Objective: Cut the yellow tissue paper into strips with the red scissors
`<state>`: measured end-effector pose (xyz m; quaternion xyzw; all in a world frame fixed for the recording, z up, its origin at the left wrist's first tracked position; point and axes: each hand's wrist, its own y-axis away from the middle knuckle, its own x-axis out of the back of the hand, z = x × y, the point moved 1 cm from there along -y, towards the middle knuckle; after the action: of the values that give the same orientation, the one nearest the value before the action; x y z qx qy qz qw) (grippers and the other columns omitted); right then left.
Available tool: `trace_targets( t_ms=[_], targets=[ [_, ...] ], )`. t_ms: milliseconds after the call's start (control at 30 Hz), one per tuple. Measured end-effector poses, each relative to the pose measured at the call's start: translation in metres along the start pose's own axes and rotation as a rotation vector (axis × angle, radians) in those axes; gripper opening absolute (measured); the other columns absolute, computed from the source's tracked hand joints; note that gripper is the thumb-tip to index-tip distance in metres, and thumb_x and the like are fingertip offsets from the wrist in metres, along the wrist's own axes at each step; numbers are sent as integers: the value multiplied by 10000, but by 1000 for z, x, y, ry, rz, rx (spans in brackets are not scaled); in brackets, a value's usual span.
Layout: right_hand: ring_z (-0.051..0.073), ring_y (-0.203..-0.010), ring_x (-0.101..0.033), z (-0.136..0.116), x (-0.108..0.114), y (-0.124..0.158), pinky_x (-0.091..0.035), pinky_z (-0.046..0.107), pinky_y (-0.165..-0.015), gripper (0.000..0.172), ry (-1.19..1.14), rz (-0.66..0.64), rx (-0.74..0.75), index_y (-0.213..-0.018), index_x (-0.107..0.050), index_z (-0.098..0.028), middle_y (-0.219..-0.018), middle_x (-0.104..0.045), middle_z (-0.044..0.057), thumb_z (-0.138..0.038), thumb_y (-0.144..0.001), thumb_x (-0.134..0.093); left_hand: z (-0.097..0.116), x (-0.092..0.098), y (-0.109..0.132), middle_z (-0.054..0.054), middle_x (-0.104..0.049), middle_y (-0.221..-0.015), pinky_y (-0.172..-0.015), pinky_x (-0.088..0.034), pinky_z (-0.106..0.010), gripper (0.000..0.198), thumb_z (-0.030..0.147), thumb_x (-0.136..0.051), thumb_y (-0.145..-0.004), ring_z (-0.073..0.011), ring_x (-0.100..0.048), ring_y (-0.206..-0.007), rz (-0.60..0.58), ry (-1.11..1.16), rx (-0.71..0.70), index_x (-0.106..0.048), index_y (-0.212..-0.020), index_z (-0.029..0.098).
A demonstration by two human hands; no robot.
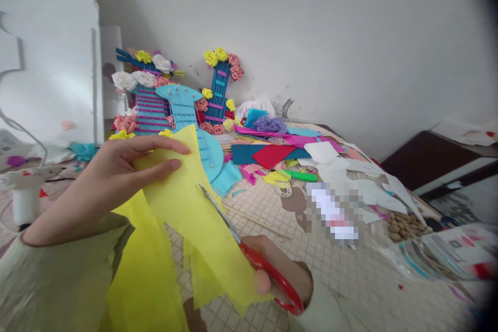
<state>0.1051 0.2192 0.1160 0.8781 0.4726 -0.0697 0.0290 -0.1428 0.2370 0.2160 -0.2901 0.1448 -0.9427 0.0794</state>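
Note:
Yellow paper or felt (pixel 182 192) hangs in front of me, its top edge pinched between the thumb and fingers of my left hand (pixel 128 171). My right hand (pixel 278 264) is closed round the red handles of a pair of scissors (pixel 233 231). The blades point up and left and lie along the right edge of the yellow sheet. Below my left hand, another yellow piece (pixel 146 275) hangs down over the lower left. Part of my right hand is behind the sheet and the handles.
Decorated blue frames (pixel 220 91) with paper flowers and a light blue guitar shape (pixel 182 106) stand against the wall. Coloured scraps (pixel 272 154), a green object (pixel 300 175) and a thin stick (pixel 257 222) lie behind. A glue gun (pixel 25 192) is left; nuts or pebbles (pixel 404 225) lie right.

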Motion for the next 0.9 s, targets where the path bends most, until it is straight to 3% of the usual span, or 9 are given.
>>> trace_targets(
  t_ms=[333, 567, 900],
  targets=[
    [103, -571, -361, 5, 2, 0, -299, 253, -516, 664, 41, 34, -39, -613, -444, -163, -633, -437, -13, -816, -561, -556, 0, 2, 1, 39, -717, -933, -499, -478, -132, 244, 447, -671, -713, -140, -618, -735, 0, -29, -40, -709, -905, 300],
    [101, -548, -390, 11, 4, 2, -322, 238, -497, 526, 114, 70, -51, -616, -483, -156, -610, -462, -18, -653, -648, -652, 0, 2, 0, 37, -712, -970, -563, -492, -147, 239, 421, -677, -727, -155, -623, -819, -23, -18, -26, -697, -936, 305],
    [90, -556, -325, 9, 4, 4, -263, 235, -486, 629, 73, 25, -3, -649, -409, -171, -624, -374, -31, -786, -634, -539, 1, 2, 2, 47, -712, -967, -526, -534, -167, 298, 441, -703, -685, -155, -648, -729, -89, -36, 1, -688, -961, 333]
  ],
)
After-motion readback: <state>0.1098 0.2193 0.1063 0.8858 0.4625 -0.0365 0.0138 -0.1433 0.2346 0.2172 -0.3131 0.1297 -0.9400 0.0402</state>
